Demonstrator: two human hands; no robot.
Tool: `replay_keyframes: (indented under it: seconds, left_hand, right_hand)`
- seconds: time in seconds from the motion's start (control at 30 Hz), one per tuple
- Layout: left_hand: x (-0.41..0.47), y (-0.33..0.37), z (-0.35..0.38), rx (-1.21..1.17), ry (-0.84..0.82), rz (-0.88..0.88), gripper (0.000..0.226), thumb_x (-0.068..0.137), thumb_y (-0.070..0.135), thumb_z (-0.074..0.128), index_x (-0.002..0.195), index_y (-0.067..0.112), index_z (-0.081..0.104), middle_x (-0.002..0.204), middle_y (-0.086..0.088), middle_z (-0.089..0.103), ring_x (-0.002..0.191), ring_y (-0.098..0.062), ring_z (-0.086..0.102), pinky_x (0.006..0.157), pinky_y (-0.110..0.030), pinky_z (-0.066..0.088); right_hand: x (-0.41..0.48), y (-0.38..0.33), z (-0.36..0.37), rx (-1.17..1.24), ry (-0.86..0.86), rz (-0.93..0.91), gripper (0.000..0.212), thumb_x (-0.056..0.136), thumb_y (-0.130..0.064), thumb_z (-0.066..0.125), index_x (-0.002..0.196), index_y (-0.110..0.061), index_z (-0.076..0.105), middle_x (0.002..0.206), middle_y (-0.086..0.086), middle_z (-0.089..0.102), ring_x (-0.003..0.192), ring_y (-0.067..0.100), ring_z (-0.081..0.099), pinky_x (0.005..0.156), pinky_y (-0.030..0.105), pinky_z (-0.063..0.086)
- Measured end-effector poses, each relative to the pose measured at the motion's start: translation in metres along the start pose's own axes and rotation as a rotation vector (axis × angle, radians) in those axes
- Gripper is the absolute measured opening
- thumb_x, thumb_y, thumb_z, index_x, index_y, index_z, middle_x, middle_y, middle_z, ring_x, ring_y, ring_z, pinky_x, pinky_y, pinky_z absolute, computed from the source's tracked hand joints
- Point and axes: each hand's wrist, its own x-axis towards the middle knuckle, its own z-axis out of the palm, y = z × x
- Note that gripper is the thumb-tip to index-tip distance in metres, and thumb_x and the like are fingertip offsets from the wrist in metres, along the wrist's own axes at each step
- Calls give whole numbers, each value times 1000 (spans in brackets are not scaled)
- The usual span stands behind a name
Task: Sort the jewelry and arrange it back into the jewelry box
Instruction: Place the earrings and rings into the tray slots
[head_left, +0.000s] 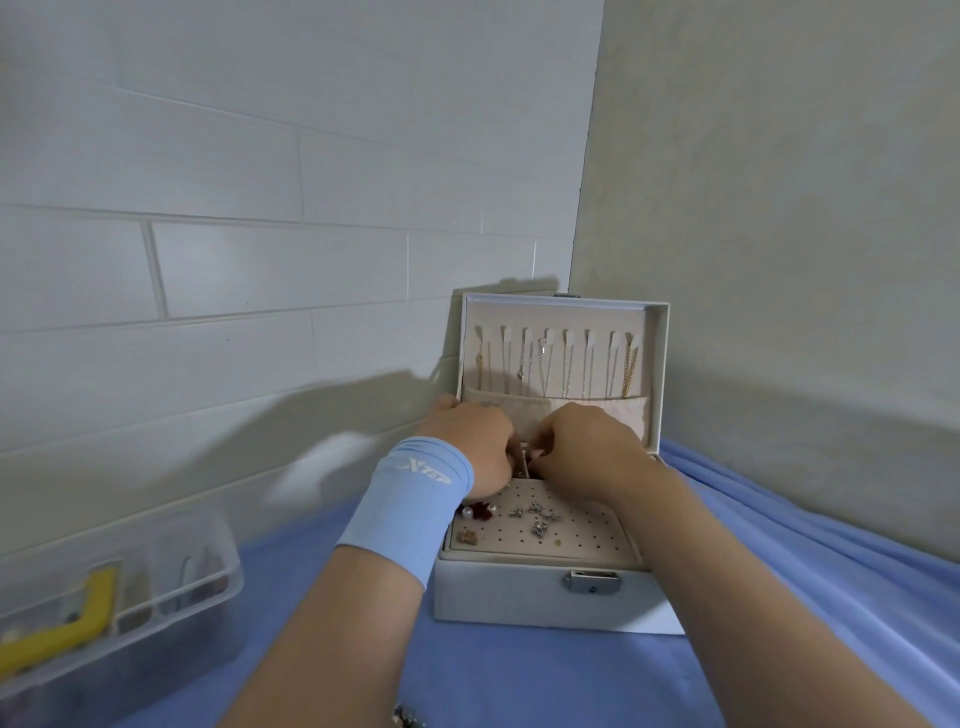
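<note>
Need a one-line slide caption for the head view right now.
Left hand and right hand reach into the open jewelry box on blue cloth; necklaces hang in its lid.

So the whole surface is covered in a blue cloth (519, 675), bunched into folds along the right edge. A white jewelry box (519, 597) sits on it, pushed into the far right corner. Well apart, at the left edge, there's a clear plastic bin (208, 597) with dividers.
</note>
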Motion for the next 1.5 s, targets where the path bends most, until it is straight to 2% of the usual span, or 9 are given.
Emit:
replay_keyframes:
  seconds: [0.2,0.4,0.57,0.7,0.83,0.9,1.07,1.3,1.5]
  left_hand:
    - [-1,-1,-1,41,72,-23,33,99,24,46,118,36,70,137,5,59,131,-20,44,112,-35,18]
    - [-2,-3,2,-13,129,-42,31,99,25,49,118,37,70,134,9,61,128,-16,44,110,-33,17]
    - [-2,-3,3,-52,155,-47,29,98,25,52,118,36,68,133,6,60,128,-18,43,111,-35,18]
    - [-2,-3,1,-90,245,-29,28,95,20,56,114,34,70,122,7,65,118,-17,47,104,-35,28]
    - [-3,-1,0,-221,206,-37,30,94,14,55,115,29,71,121,3,67,110,-20,61,94,-31,49]
    - [-3,0,2,-208,174,-54,29,95,17,55,116,30,71,121,3,68,108,-20,63,94,-34,52]
    - [1,3,8,-22,90,-67,30,100,32,47,121,33,69,131,1,61,123,-21,52,104,-34,35]
    - [7,7,15,-39,-40,-137,36,100,41,40,119,32,70,149,-2,45,141,-25,26,111,-43,22]
    - [5,10,13,-97,0,-156,30,99,36,46,114,37,72,144,2,50,138,-23,31,109,-40,24]
  right_hand:
    - [1,-4,-3,-57,34,-11,17,91,-24,64,95,-32,79,96,-7,72,87,14,65,80,30,56]
    - [-2,-1,-8,40,65,-15,20,86,-19,61,86,-30,78,84,-11,71,80,11,65,75,31,59]
    - [1,3,-4,41,35,3,17,91,-37,63,88,-27,78,84,-6,73,77,13,66,74,32,59]
    - [1,-1,-2,-26,34,-14,18,94,-37,63,88,-27,77,84,-4,71,78,14,65,69,27,53]
    - [-1,-1,0,-92,47,-85,17,95,-28,57,84,-26,70,84,-5,66,76,14,61,65,27,46]
    - [-1,0,2,-104,29,-106,20,97,-30,55,81,-24,65,79,-5,61,73,14,58,63,27,44]
    - [-1,6,-5,-106,15,-80,14,95,-31,57,96,-29,72,94,-7,69,87,15,64,74,29,50]
    - [4,-2,-1,-205,2,-21,15,89,-26,62,97,-26,74,96,-2,70,87,19,65,76,30,52]
    - [2,1,-4,-124,-21,-7,15,89,-31,62,94,-27,77,91,-3,71,84,16,65,73,28,52]
